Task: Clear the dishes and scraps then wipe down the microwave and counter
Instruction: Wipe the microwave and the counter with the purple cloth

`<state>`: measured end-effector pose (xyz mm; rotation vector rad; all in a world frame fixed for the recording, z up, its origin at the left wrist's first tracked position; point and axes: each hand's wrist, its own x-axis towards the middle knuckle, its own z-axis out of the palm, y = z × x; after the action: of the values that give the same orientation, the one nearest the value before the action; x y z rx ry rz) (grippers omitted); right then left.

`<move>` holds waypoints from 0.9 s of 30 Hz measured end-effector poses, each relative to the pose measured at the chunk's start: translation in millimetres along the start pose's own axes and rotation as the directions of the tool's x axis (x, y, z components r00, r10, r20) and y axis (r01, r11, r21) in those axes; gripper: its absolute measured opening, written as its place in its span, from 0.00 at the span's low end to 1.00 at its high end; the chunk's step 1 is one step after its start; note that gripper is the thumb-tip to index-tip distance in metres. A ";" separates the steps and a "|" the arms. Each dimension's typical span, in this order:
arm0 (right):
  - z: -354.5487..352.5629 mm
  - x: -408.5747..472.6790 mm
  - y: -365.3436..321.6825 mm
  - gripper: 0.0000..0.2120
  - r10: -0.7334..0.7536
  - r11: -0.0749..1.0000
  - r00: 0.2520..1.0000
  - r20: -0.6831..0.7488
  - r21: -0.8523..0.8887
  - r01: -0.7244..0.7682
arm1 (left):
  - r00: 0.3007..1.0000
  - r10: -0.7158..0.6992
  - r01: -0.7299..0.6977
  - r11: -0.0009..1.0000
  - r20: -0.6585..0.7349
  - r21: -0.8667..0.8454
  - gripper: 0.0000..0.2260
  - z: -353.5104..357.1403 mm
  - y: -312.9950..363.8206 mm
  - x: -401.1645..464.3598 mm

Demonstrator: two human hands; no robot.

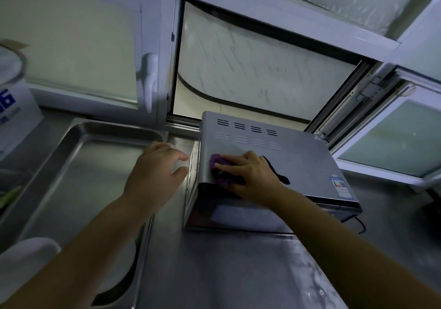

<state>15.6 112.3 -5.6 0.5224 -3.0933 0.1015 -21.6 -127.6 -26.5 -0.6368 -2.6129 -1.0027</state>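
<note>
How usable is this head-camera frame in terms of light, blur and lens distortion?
Head view: dim and bluish, the brightest area being the open window; strong wide-angle bending curves the window frame and counter edges; the left hand is softly motion-blurred; the right hand pressing the purple cloth on the microwave stays fairly sharp.

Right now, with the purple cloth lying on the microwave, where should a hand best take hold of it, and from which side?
Probably the bunched purple fold at the cloth's left end, pinched from above. It stands up in a lump near the microwave's left front corner, while the right hand presses the middle flat.
</note>
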 end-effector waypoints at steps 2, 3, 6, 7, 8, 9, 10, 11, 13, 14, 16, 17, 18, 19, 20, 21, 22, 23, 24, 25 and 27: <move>-0.2 18.3 3.4 0.24 -0.002 1.000 1.000 -0.014 -0.030 0.002 | 1.000 -0.010 0.010 1.000 -0.003 -0.003 0.11 -2.7 -6.1 2.6; 1.0 28.1 4.8 0.24 0.007 0.999 1.000 -0.029 -0.032 -0.008 | 1.000 -0.015 0.015 1.000 -0.002 0.001 0.11 -3.4 -8.6 3.9; 7.5 59.2 11.9 0.23 0.056 0.996 0.996 -0.073 -0.059 -0.060 | 1.000 -0.024 0.024 1.000 0.001 -0.008 0.11 -4.2 -16.4 6.8; 9.5 70.1 14.7 0.23 0.079 0.994 0.993 -0.087 -0.065 -0.085 | 1.000 -0.022 0.022 1.000 0.004 -0.011 0.11 -4.4 -19.5 7.2; 10.9 81.0 18.1 0.22 0.106 0.991 0.990 -0.098 -0.067 -0.112 | 1.000 -0.019 0.019 1.000 0.005 -0.012 0.11 -4.4 -22.7 7.2; 12.1 91.3 21.6 0.22 0.130 0.988 0.986 -0.105 -0.070 -0.138 | 1.000 -0.020 0.020 1.000 0.005 -0.015 0.11 -4.2 -26.2 6.9; 13.0 101.4 25.2 0.22 0.149 0.985 0.983 -0.110 -0.075 -0.158 | 1.000 -0.027 0.027 0.999 0.005 -0.020 0.11 -4.3 -29.7 6.4; 13.6 110.8 29.1 0.22 0.161 0.982 0.980 -0.114 -0.080 -0.171 | 0.999 -0.039 0.039 0.999 0.004 -0.026 0.11 -4.3 -32.6 6.0; 13.9 128.6 36.4 0.21 0.172 0.980 0.977 -0.127 -0.084 -0.183 | 0.998 -0.068 0.068 0.997 0.000 -0.038 0.11 -4.0 -38.9 4.6; 14.2 137.0 39.7 0.21 0.175 0.979 0.976 -0.132 -0.086 -0.187 | 0.997 -0.080 0.080 0.996 -0.005 -0.038 0.10 -3.9 -42.2 3.3; 14.7 153.7 45.6 0.21 0.189 0.973 0.973 -0.131 -0.105 -0.203 | 0.995 -0.100 0.099 0.994 -0.016 -0.035 0.09 -4.6 -48.6 -0.4; 14.6 161.6 47.8 0.21 0.198 0.970 0.972 -0.125 -0.119 -0.213 | 0.994 -0.108 0.108 0.994 -0.018 -0.034 0.09 -5.4 -51.4 -2.5; 14.6 168.7 49.6 0.22 0.203 0.968 0.972 -0.114 -0.128 -0.217 | 0.994 -0.110 0.109 0.994 -0.019 -0.028 0.09 -6.6 -53.7 -4.7; 14.3 174.7 50.5 0.22 0.205 0.967 0.974 -0.101 -0.130 -0.217 | 0.994 -0.106 0.105 0.994 -0.018 -0.018 0.08 -7.6 -55.8 -6.4; 13.8 179.5 50.5 0.22 0.208 0.968 0.974 -0.088 -0.126 -0.218 | 0.995 -0.102 0.102 0.995 -0.015 -0.007 0.08 -8.7 -57.3 -7.8; 12.9 182.6 49.7 0.21 0.216 0.967 0.973 -0.079 -0.119 -0.224 | 0.995 -0.104 0.104 0.995 -0.008 -0.001 0.07 -9.7 -57.9 -8.6; 12.2 183.6 48.1 0.21 0.227 0.966 0.971 -0.074 -0.109 -0.234 | 0.994 -0.108 0.108 0.994 -0.003 0.002 0.07 -10.7 -57.8 -9.5; 11.8 182.9 46.1 0.21 0.239 0.964 0.968 -0.073 -0.099 -0.245 | 0.994 -0.112 0.112 0.994 0.000 0.000 0.07 -11.5 -57.1 -10.3; 11.7 180.4 43.9 0.21 0.245 0.963 0.966 -0.076 -0.094 -0.252 | 0.994 -0.110 0.110 0.994 0.001 -0.005 0.07 -12.2 -55.8 -11.4; 11.9 176.6 41.3 0.20 0.246 0.963 0.966 -0.080 -0.093 -0.253 | 0.995 -0.104 0.104 0.995 0.003 -0.011 0.07 -12.4 -54.3 -12.5; 12.8 166.5 34.6 0.20 0.224 0.968 0.971 -0.082 -0.095 -0.231 | 0.995 -0.095 0.095 0.995 0.012 -0.027 0.08 -12.6 -50.0 -14.6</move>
<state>-153.0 89.5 -18.3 0.1551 -3.0553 -0.0409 -32.3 -173.8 -51.4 -0.5297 -2.6650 -1.0681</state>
